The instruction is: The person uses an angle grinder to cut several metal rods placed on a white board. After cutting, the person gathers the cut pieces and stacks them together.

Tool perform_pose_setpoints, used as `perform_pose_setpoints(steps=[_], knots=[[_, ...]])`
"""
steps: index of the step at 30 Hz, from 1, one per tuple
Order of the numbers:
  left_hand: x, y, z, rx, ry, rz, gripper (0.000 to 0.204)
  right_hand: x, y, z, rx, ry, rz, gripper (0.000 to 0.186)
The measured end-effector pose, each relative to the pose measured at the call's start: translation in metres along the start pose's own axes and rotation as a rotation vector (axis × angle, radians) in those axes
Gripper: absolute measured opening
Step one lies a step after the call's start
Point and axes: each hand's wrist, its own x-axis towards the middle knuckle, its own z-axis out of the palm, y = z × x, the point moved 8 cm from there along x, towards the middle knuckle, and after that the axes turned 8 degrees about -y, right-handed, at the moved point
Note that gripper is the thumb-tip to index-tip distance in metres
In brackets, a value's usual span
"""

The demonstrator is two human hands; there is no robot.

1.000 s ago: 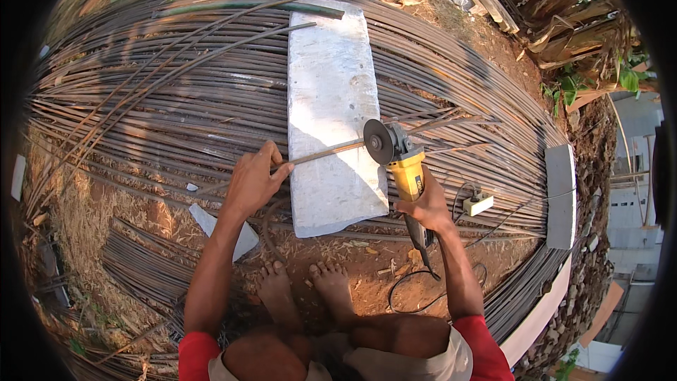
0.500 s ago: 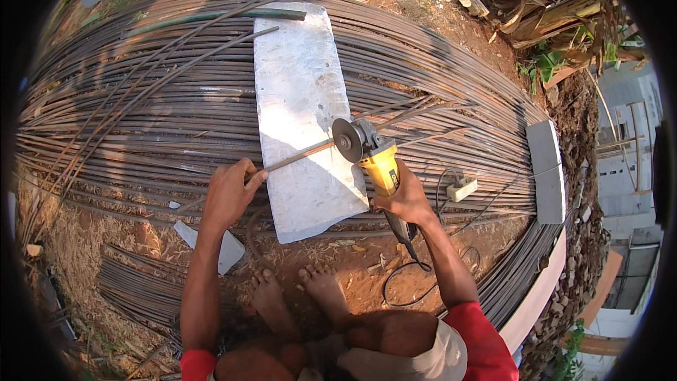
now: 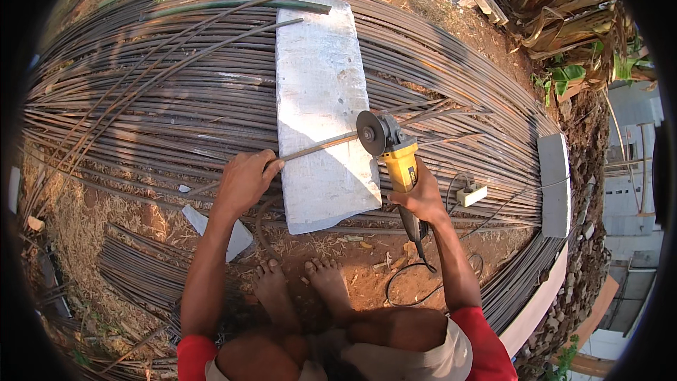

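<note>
My right hand (image 3: 421, 197) is closed round the yellow body of an angle grinder (image 3: 402, 168). Its dark cutting disc (image 3: 371, 133) stands by the right part of a pale grey block (image 3: 326, 92), at the end of a steel rebar (image 3: 321, 147). Whether disc and rebar touch, I cannot tell. My left hand (image 3: 245, 180) pinches the rebar just left of the block, thumb and forefinger along it. The rebar lies across the block, slanting up to the right. A black cord (image 3: 428, 265) trails from the grinder's lower end.
Many long rebars (image 3: 162, 109) lie side by side under the block. A pale socket box (image 3: 472, 195) rests on them at right. Another grey block (image 3: 554, 183) stands at their right end. A dark green tube (image 3: 236, 5) crosses the far side. My bare feet (image 3: 328, 283) are on the soil.
The whole scene has shifted slightly right and up in the view. Both hands keep their holds on rebar and grinder; the grinder stays close to the rebar's end.
</note>
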Motion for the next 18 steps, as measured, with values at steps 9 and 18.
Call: perform_pose_setpoints(steps=[9,18], knots=[[-0.0028,-0.0051,0.0059,-0.003,-0.006,0.001,0.028,0.0005,0.0062,-0.0058,0.025,0.019,-0.014,0.088],[-0.0032,-0.0052,0.0073,0.019,0.015,0.012,0.029,0.0007,0.0060,-0.0076,0.025,0.034,-0.015,0.085]])
